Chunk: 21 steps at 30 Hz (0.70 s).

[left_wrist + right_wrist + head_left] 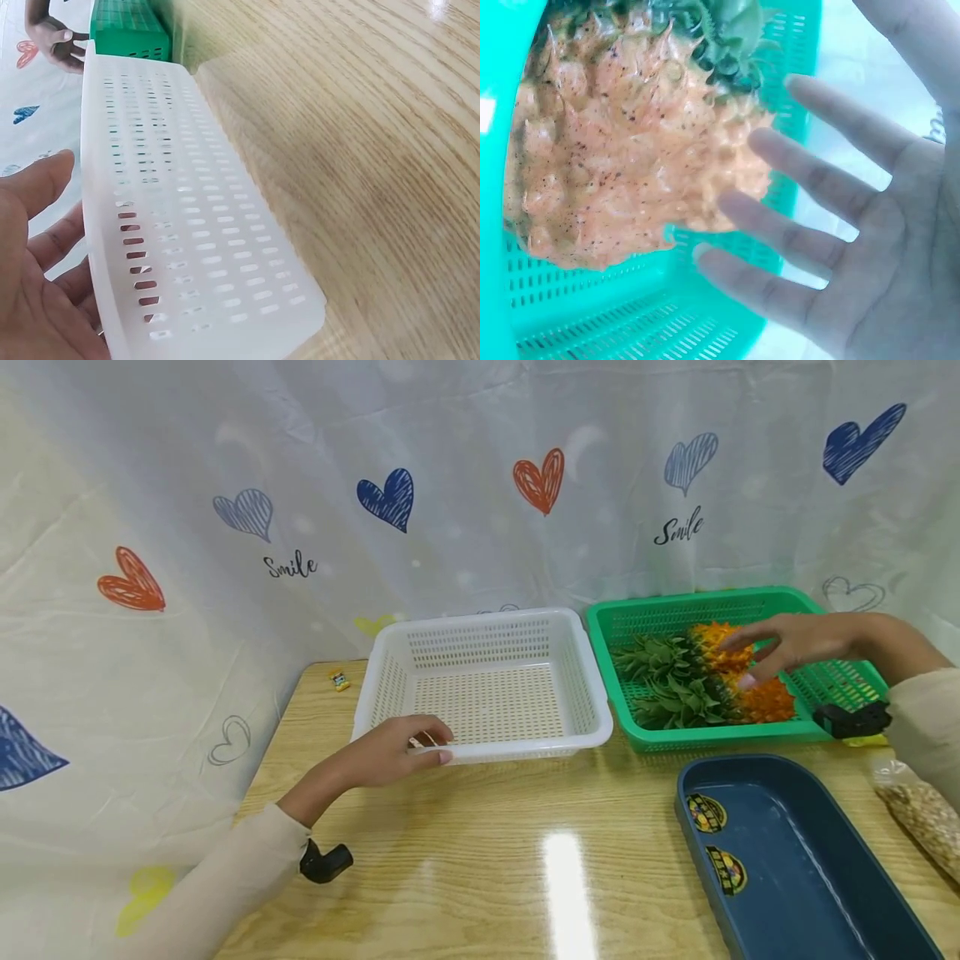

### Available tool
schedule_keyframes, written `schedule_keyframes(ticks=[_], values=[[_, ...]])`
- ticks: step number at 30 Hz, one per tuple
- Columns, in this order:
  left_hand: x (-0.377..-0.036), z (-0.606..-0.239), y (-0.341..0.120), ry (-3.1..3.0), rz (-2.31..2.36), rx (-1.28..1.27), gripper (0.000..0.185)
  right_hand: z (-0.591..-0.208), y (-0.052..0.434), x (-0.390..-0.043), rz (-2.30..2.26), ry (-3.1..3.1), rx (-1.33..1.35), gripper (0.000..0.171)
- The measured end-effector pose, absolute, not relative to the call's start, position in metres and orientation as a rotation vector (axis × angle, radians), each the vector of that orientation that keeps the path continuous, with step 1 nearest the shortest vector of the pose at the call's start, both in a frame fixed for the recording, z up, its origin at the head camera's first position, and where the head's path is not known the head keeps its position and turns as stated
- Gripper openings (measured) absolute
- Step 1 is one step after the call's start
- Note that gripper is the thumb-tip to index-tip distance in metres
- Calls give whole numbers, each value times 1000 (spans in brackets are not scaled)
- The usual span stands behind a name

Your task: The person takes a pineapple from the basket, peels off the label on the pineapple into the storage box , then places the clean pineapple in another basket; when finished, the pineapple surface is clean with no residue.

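Two orange pineapples [759, 695] with spiky green crowns [678, 697] lie in a green slotted basket [780, 597]. Above them hovers my right hand [806, 643], its fingers spread and holding nothing. The right wrist view shows that hand's fingertips close to the pineapple [622, 142]; contact cannot be made out. My left hand [401, 750] is at the near left rim of a white slotted basket [480, 749]. Its loosely bent fingers reach over the rim, partly hidden behind the wall, while the thumb [49, 184] stands apart from the rim.
A dark blue tray [787, 860] with two round stickers lies at the front right. Beside it is a clear bag of tan pieces [922, 814]. A small yellow wrapped item [340, 680] sits at the table's back left. A heart-print curtain [465, 552] hangs behind.
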<state>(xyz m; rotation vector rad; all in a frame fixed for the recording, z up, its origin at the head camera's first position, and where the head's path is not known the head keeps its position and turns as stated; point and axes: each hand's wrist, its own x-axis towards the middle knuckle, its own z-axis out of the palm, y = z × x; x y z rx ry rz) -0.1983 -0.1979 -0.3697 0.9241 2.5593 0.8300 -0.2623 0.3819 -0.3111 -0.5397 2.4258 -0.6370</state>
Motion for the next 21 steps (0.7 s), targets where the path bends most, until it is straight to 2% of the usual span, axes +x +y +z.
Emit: schedule_keyframes(ticks=[6,13,21], values=[[-199,-364,-199,2581,835,907,39,-307,369,-254,-617,2580,-630,63],[-192,-358,-195,2636,857,943,44,-301,332,-235,-648,2659,-702,56],[-177,-350,-182,2759,768,1138,54,-305,282,-198,-668,2736,-897,52]])
